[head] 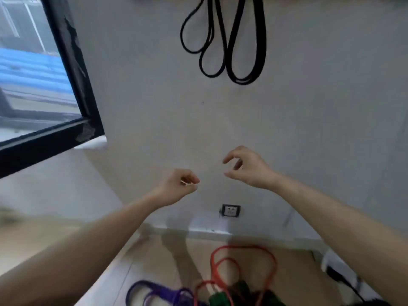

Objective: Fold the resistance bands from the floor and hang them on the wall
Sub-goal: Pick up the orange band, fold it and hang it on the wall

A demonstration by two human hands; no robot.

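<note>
Black resistance bands (223, 38) hang in folded loops high on the grey wall (154, 89). On the floor near my feet lie a red band (245, 261), a purple band (154, 293) and a green band (238, 290), tangled together. My left hand (176, 187) is held up in front of the wall with its fingers curled loosely and nothing in it. My right hand (247, 166) hovers a little higher and to the right, fingers apart and empty. Both hands are well below the hanging loops.
A black-framed window (72, 69) fills the upper left. A wall socket (230, 210) sits low on the wall between my arms. A dark cable and plug (337, 277) lie on the wooden floor at the lower right.
</note>
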